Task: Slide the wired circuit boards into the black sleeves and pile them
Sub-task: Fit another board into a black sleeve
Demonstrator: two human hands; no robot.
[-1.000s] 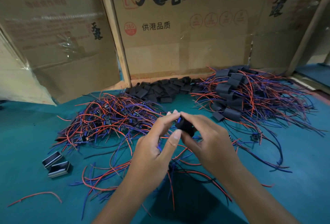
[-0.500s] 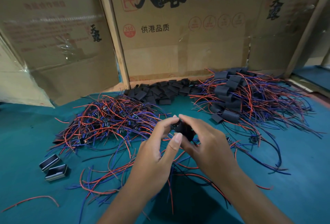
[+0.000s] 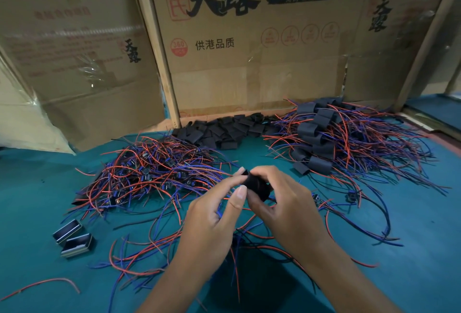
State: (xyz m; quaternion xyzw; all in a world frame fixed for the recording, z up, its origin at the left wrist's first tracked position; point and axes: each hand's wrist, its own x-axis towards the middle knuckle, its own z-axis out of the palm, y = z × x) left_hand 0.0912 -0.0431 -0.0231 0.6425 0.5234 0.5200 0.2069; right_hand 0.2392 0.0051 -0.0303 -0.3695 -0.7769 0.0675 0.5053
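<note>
Left hand [image 3: 212,215]: centre of the frame; thumb and forefinger pinch the near end of the black sleeve [image 3: 257,186]. Judged to be steadying the mouth of the sleeve.
Right hand [image 3: 287,203]: just right of centre; fingers curl over the top of the same sleeve and thumb closes under it, a firm grip. Judged to be feeding the board in.
Circuit board in hand: hidden by sleeve and fingers; how far it is seated cannot be told. Red and blue leads trail from under the hands toward the bottom of the frame.
Unsleeved boards [image 3: 149,175]: tangled heap at centre left, within the left hand's reach, evidently the feed stock.
Empty sleeves [image 3: 224,130]: loose heap at upper centre, against the cardboard.
Finished pile [image 3: 331,138]: sleeved boards at upper right, wires fanning outward; well apart from the feed heap, judged to keep done work separate.
Two small metal-edged boxes [image 3: 72,237]: lower left, touching one another; purpose unclear.
Worktop [image 3: 37,193]: teal covering, flat; one stray red wire at the bottom left.
Surroundings: printed cardboard cartons [image 3: 249,50] stand as a back wall, with wooden battens between them.
</note>
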